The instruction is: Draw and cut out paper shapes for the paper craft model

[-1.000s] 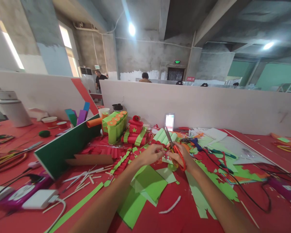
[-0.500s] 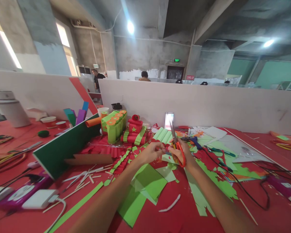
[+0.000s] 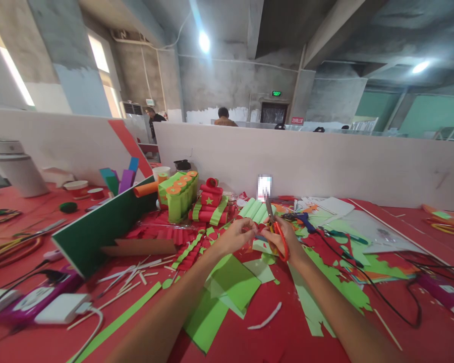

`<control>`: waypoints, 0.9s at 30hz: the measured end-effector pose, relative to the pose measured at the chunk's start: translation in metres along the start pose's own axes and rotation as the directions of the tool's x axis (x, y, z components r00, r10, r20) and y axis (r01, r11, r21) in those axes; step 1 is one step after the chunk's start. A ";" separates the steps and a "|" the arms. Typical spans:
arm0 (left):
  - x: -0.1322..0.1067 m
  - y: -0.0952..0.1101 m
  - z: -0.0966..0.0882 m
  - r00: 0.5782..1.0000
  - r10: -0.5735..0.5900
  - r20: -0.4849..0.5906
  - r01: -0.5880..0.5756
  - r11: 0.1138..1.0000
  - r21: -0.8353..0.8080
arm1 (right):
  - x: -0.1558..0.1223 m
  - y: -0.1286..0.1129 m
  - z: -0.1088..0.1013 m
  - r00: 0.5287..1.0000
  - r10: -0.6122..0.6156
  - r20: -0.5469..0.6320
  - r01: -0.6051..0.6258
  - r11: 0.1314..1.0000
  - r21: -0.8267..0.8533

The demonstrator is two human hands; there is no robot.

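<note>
My right hand point(image 3: 292, 246) grips a pair of scissors point(image 3: 282, 241) by its orange handles, with the metal blades pointing up and away from me. Close to its left, my left hand point(image 3: 239, 236) has its fingertips drawn together. Whatever they pinch is too small and hidden to make out. Just beyond both hands lie pale green paper rolls point(image 3: 254, 208) side by side. Sheets of bright green paper point(image 3: 236, 282) overlap on the red tabletop below my hands.
Green rolls with orange tops point(image 3: 177, 199) and red rolls with green bands point(image 3: 209, 214) stand left of centre. A glue gun point(image 3: 304, 221) with a black cable lies at right. A green board point(image 3: 98, 229), thin sticks and a purple power strip point(image 3: 41, 297) occupy the left.
The scissors in my right hand have shifted slightly left, their blades leaning a little more to the left. My left hand stays nearly in place.
</note>
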State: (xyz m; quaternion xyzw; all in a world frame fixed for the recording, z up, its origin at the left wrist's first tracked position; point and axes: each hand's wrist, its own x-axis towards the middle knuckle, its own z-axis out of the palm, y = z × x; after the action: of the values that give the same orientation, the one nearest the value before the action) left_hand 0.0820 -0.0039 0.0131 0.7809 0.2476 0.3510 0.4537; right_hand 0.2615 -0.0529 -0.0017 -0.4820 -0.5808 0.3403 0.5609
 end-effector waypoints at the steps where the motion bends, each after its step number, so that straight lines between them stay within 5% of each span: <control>1: 0.000 0.001 0.000 1.000 -0.005 -0.007 0.005 1.000 -0.010 | 0.000 0.001 0.000 1.000 -0.006 -0.007 0.006 1.000 0.008; 11: 0.001 -0.005 0.002 1.000 -0.010 -0.016 0.010 0.999 -0.052 | 0.000 0.000 0.002 0.999 -0.043 -0.021 0.044 0.998 0.040; 20: 0.004 -0.003 -0.005 0.966 -0.032 -0.258 -0.022 0.979 -0.205 | -0.007 -0.007 0.005 0.987 0.037 0.159 -0.047 0.997 0.058; 27: 0.005 -0.003 -0.010 0.927 -0.020 -0.374 -0.081 0.965 -0.251 | -0.011 -0.006 0.004 0.947 0.043 0.320 -0.004 0.992 -0.123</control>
State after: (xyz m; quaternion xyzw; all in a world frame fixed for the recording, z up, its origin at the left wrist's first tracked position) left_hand 0.0775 0.0066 0.0152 0.6368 0.2685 0.5297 0.4918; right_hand 0.2556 -0.0643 0.0004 -0.4598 -0.6782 0.3852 0.4245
